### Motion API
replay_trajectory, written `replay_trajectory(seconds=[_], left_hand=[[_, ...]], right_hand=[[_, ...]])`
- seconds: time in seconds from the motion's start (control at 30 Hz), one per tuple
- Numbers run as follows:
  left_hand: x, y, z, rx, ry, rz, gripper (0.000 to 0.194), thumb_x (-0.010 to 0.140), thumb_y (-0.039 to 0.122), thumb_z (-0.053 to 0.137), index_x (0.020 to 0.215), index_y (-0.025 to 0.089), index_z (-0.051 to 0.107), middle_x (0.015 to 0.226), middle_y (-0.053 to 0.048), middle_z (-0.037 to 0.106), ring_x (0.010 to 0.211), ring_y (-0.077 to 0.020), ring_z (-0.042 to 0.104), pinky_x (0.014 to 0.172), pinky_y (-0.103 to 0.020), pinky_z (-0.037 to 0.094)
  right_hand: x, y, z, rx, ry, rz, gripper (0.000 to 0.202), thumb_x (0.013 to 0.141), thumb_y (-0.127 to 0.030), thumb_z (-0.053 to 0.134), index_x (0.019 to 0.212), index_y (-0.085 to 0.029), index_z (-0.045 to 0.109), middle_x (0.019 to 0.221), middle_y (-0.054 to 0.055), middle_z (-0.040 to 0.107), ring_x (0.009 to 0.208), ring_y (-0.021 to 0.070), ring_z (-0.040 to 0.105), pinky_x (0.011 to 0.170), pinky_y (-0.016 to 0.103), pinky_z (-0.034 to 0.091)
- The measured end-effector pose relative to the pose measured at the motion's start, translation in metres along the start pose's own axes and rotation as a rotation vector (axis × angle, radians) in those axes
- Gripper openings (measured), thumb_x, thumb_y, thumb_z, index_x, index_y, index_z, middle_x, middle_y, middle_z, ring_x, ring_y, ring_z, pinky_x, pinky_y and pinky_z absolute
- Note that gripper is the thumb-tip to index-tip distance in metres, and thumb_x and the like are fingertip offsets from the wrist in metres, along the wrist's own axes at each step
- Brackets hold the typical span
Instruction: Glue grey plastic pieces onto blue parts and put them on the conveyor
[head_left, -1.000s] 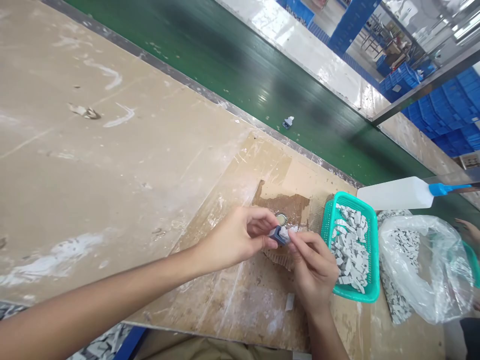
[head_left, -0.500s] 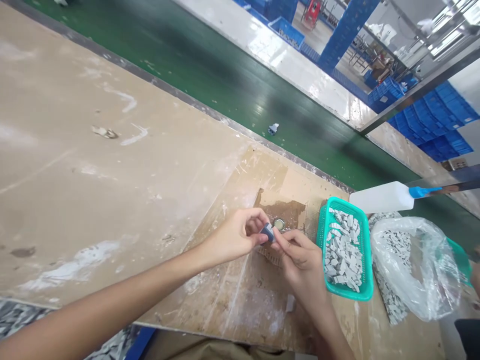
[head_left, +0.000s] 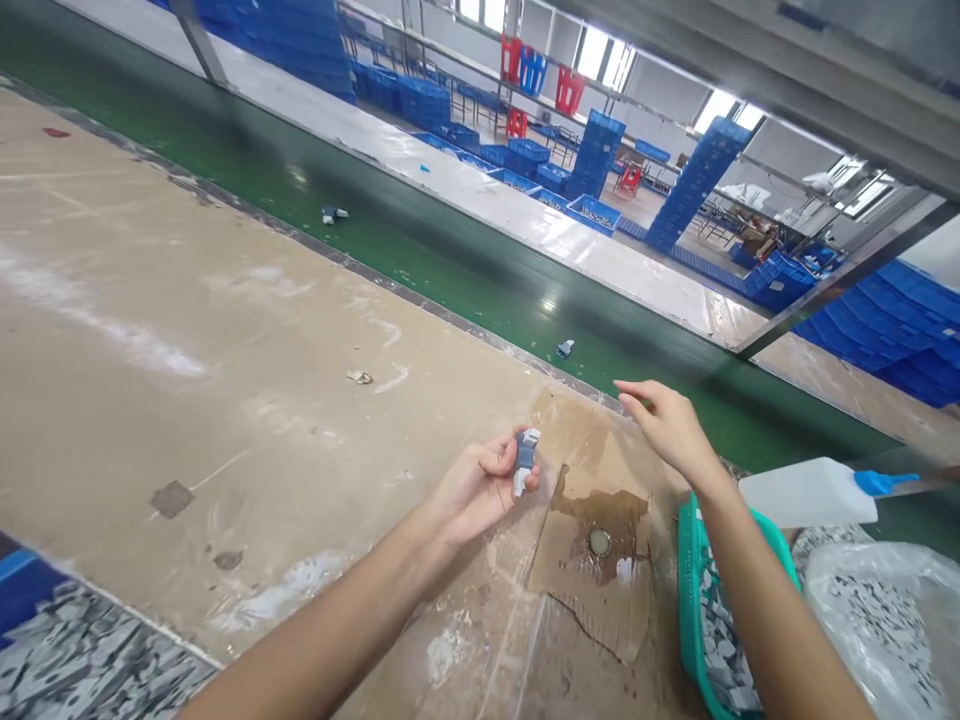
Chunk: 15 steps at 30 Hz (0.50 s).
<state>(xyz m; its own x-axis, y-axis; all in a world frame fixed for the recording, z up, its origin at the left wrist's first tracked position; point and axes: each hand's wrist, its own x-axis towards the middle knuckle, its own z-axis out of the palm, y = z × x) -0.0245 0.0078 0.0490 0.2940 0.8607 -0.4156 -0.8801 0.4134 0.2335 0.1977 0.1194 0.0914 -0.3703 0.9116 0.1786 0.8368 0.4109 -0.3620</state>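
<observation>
My left hand [head_left: 491, 485] is closed around a small blue-grey and white plastic part [head_left: 526, 452], held above the worktable with its white ends showing at top and bottom. My right hand [head_left: 667, 425] is raised over the table's far edge beside the green belt, thumb and forefinger stretched out and slightly apart with nothing visible between them. A similar small part [head_left: 565, 348] lies on the belt ahead of the right hand. Below the hands, a small round cap [head_left: 599, 542] sits on a wet-stained piece of cardboard [head_left: 551, 575].
Under my right forearm stands a green basket [head_left: 688, 600] of small grey-white pieces. A white bottle with a blue nozzle [head_left: 810, 492] and a clear plastic bag [head_left: 832, 575] of pieces are at right. Another part [head_left: 334, 215] lies on the green belt [head_left: 465, 270].
My right hand has let go of the part and moved up and forward toward the belt. The left hand now holds it alone, turned to show both white ends. The view has shifted upward.
</observation>
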Motion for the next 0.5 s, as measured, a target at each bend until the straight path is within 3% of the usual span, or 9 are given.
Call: replay_trajectory(seconds=[0.1,0.23,0.37,0.5], left_hand=[[-0.001,0.011,-0.001,-0.069,0.007,0.016,0.028,0.069,-0.01,0.046,0.076,0.012,0.062,0.067,-0.005,0.054,0.055,-0.0113,0.055,0.047,-0.015,0.054],[-0.003,0.024,-0.002,-0.177,0.008,0.02,0.027,0.076,-0.008,0.044,0.08,0.01,0.063,0.07,-0.005,0.052,0.056,-0.0091,0.055,0.05,-0.012,0.056],[-0.005,0.031,-0.002,-0.221,-0.003,0.08,0.031,0.08,-0.007,0.042,0.092,0.008,0.065,0.072,-0.004,0.048,0.058,-0.0086,0.055,0.055,-0.011,0.057],[-0.004,0.035,-0.004,-0.153,-0.008,0.137,0.024,0.078,-0.007,0.045,0.082,0.009,0.063,0.071,-0.004,0.048,0.057,-0.0091,0.054,0.052,-0.012,0.056]], right_hand=[[0.059,-0.009,0.034,-0.051,-0.043,-0.078,0.04,0.088,-0.004,0.055,0.123,-0.016,0.067,0.121,0.012,0.069,0.104,0.0191,0.068,0.094,0.032,0.052],[0.115,-0.025,0.076,-0.095,-0.045,-0.147,0.029,0.096,-0.025,0.058,0.123,-0.016,0.061,0.128,0.011,0.062,0.111,0.021,0.063,0.095,0.04,0.053],[0.141,-0.032,0.101,-0.118,-0.102,-0.174,0.031,0.097,-0.035,0.056,0.122,-0.016,0.059,0.124,0.009,0.061,0.105,0.0207,0.063,0.09,0.042,0.055],[0.146,-0.033,0.1,-0.157,-0.127,-0.155,0.027,0.095,-0.035,0.06,0.116,-0.018,0.062,0.119,0.008,0.064,0.102,0.0197,0.063,0.089,0.041,0.055]])
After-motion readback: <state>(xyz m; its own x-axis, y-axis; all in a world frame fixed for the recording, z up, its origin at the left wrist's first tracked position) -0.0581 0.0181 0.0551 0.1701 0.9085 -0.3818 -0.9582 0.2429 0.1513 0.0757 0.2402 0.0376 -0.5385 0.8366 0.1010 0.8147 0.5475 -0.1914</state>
